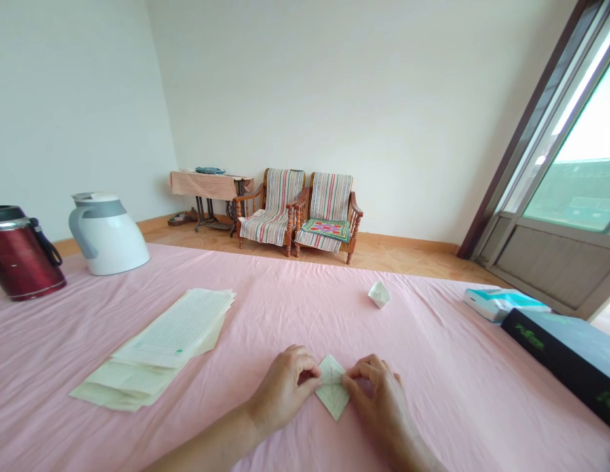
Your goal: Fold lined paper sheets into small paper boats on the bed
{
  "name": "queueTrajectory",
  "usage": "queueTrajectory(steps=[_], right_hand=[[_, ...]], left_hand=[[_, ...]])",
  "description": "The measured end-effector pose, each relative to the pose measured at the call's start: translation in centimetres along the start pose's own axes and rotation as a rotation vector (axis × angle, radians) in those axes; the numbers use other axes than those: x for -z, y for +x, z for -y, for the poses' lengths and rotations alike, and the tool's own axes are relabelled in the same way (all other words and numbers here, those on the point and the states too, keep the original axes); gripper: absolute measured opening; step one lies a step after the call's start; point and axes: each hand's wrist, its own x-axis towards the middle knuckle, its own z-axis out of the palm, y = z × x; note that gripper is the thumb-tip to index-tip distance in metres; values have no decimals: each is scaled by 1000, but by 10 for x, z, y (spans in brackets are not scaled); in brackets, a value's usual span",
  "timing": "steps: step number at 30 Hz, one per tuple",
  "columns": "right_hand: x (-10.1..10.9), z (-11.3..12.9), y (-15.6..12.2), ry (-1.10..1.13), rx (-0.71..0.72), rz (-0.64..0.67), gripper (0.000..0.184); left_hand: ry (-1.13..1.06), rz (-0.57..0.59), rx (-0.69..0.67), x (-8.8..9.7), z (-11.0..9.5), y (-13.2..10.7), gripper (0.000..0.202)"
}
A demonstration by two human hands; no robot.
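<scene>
A small diamond of folded paper (333, 388), pale green with crease lines, is between my hands just over the pink cloth. My left hand (289, 387) pinches its left corner between thumb and fingers. On the opposite corner, my right hand (378, 396) has a similar pinch. Farther out, to the right of centre, stands a small folded paper piece (379, 295) with a pointed top. A stack of grid-lined paper sheets (160, 341) lies to the left of my left hand, its edges uneven.
The pink cloth (295, 295) is wrinkled. At the left stand a red flask (24, 255) and a white jug (113, 236) with a grey handle. A tissue pack (501, 303) and a black-sided box (555, 360) lie at the right. Two wooden armchairs (324, 203) stand beyond.
</scene>
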Motion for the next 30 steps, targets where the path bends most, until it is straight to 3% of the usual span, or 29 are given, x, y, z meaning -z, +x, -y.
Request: queueTrajectory(steps=[7,14,30], right_hand=[[-5,7,5,-40,-94,-88,26],[0,20,8,-88,-249,57,22],[-3,20,16,-147,-207,68,22]], left_hand=[[-16,-16,43,-4,0,6,9],[-38,-37,95,-8,2,8,11],[-17,-63,96,-9,1,7,9]])
